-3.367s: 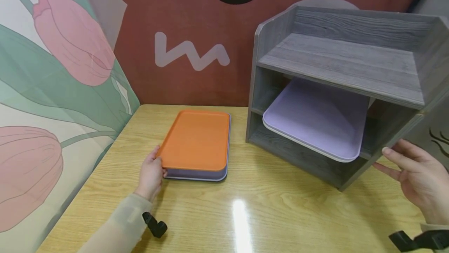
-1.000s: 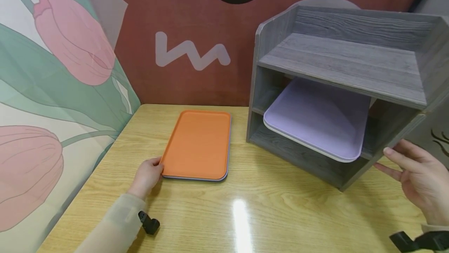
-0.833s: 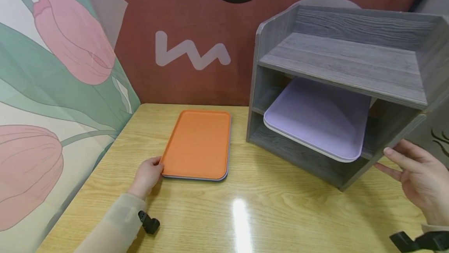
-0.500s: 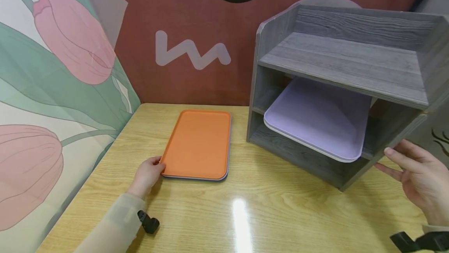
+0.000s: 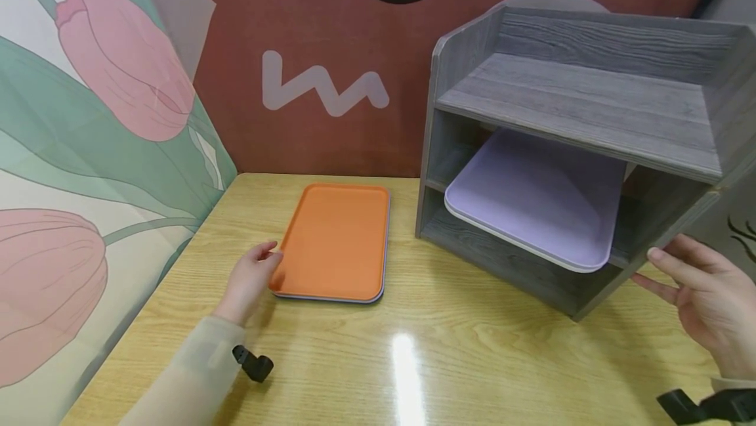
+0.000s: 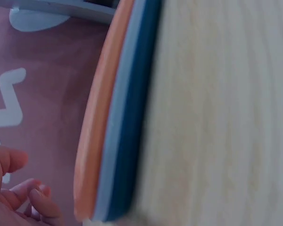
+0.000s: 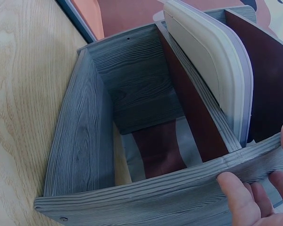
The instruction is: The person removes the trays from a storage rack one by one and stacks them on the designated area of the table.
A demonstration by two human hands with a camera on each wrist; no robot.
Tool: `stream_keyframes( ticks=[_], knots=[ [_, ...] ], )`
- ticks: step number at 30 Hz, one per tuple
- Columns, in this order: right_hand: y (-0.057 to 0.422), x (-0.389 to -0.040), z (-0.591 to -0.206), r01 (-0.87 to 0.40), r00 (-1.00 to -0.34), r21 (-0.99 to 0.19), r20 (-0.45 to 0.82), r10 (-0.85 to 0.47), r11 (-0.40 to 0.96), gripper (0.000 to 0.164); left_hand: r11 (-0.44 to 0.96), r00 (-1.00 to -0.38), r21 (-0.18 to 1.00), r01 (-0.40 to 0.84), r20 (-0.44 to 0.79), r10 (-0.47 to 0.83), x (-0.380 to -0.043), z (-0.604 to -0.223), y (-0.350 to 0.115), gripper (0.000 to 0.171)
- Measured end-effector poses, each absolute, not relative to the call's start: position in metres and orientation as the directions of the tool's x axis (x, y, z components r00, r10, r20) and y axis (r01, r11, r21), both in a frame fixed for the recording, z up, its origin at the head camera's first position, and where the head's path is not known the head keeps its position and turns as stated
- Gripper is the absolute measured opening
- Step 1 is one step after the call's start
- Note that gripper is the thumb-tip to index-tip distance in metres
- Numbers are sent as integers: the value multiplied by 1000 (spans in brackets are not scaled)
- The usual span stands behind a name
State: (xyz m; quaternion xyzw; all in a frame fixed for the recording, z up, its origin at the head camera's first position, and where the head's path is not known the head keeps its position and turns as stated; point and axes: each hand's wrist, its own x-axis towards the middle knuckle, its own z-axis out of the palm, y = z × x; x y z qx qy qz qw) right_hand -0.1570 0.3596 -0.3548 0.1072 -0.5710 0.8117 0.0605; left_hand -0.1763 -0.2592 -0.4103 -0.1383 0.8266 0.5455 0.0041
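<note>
An orange tray (image 5: 336, 242) lies flat on the left part of the table, stacked on a pale bluish tray (image 6: 114, 141) and a dark blue tray (image 6: 134, 141). My left hand (image 5: 245, 285) hovers at the stack's near left corner, fingers loosely bent and apart from the rim in the left wrist view. On the right, my right hand (image 5: 705, 295) touches the side of a grey wooden shelf unit (image 5: 590, 94) with its fingertips, curled around nothing. A lilac tray (image 5: 537, 196) sits on a white tray (image 7: 203, 56) on the middle shelf, both jutting out at the front.
The wooden table (image 5: 472, 360) runs between the stack and the shelf unit. A reddish wall (image 5: 319, 144) stands right behind, and a flower-patterned wall (image 5: 142, 170) bounds the left side. The shelf unit stands angled, with a bottom compartment (image 7: 141, 94) below the trays.
The orange tray's near edge, raised 3.4 seconds ago, has come down onto the stack. My left hand has let go of its corner and lifted slightly. The right hand has stayed put.
</note>
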Motion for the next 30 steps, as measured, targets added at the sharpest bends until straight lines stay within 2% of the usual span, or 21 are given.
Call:
stream_keyframes(
  ticks=[7,16,30],
  knots=[
    [359,-157,-353,-213,-971,-913,237,-28,-349,36,292,-976,938,-189,-147,-158,-183,-394,-239,54],
    [360,-157,-354,-207,-971,-905,237,-35,-370,30,220,-988,965,-140,-123,-89,-196,-381,-202,44],
    [359,-158,-354,-212,-974,-912,228,-5,-353,31,236,-994,968,-88,-102,48,-209,-353,-150,38]
  ],
)
